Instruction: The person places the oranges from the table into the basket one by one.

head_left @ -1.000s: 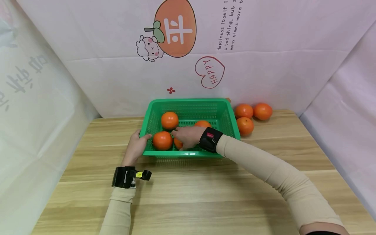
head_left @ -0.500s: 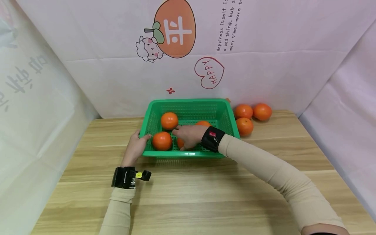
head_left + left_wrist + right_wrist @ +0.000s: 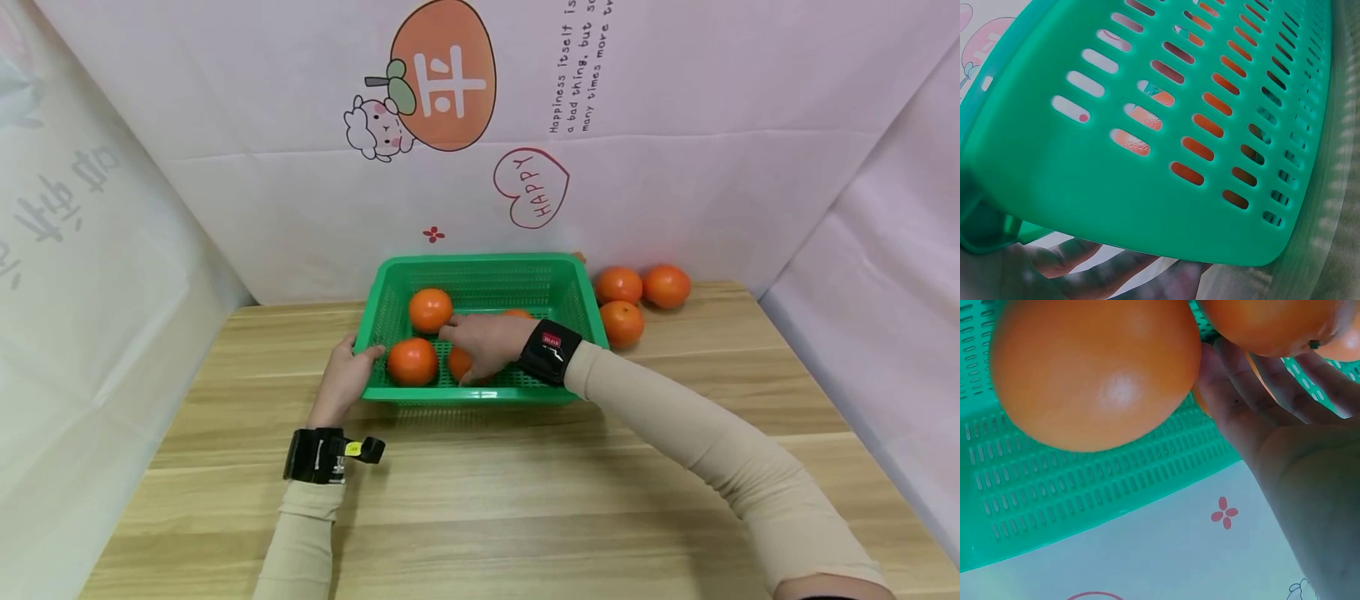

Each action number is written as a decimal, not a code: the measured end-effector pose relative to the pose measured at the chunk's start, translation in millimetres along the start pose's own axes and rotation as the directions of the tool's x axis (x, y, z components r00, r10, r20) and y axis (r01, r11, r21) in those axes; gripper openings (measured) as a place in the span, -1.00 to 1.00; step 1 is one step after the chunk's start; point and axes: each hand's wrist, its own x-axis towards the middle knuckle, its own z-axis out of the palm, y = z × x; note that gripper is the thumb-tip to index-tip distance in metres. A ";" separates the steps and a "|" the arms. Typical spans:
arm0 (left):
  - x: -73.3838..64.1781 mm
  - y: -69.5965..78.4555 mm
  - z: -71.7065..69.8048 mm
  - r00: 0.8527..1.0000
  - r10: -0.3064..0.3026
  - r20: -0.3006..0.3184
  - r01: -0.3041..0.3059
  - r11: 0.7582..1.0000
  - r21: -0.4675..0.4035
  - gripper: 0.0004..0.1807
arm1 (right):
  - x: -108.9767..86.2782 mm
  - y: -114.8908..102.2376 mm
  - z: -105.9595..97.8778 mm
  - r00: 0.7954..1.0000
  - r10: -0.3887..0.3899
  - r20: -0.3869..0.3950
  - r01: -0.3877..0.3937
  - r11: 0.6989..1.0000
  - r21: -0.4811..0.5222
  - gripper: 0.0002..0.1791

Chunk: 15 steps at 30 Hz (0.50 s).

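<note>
A green plastic basket [image 3: 480, 394] with slotted walls stands on the table, several oranges in it. My left hand [image 3: 343, 379] grips its left rim, thumb over the edge; in the left wrist view, fingers [image 3: 1085, 275] show beside the basket's wall [image 3: 1085, 181]. Inside the basket, my right hand [image 3: 491, 337] holds an orange [image 3: 460, 362] at the front middle, fingers and thumb around its sides. Two other oranges lie to its left, one in front [image 3: 412, 362] and one behind [image 3: 431, 311]. Another orange [image 3: 1097, 375], large in the right wrist view, is mostly hidden by my right hand in the head view.
Beyond the basket's right end, three oranges [image 3: 622, 324] sit grouped on the wooden table [image 3: 480, 500]. A printed white cloth [image 3: 300, 208] hangs behind the basket, and white cloths flank both sides. Each wrist wears a black strap [image 3: 551, 352].
My right hand has shifted slightly right inside the basket, and the orange under it has moved a little right too. The left hand keeps its place on the rim.
</note>
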 end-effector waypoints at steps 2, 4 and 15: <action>0.0 0.1 0.0 1.000 -0.001 0.000 0.001 1.000 0.000 -0.39 | -1.2 0.7 -0.5 1.000 -0.003 -0.012 0.003 1.000 0.002 -0.18; 0.1 0.2 0.2 1.000 -0.004 -0.003 0.004 1.000 0.000 -0.39 | -2.6 1.5 -1.4 1.000 -0.002 -0.020 0.002 1.000 0.008 -0.16; 0.8 3.4 1.1 1.000 -0.012 -0.008 0.012 1.000 0.003 -0.39 | -15.6 6.7 -7.4 0.997 0.021 -0.074 -0.018 0.999 0.046 0.00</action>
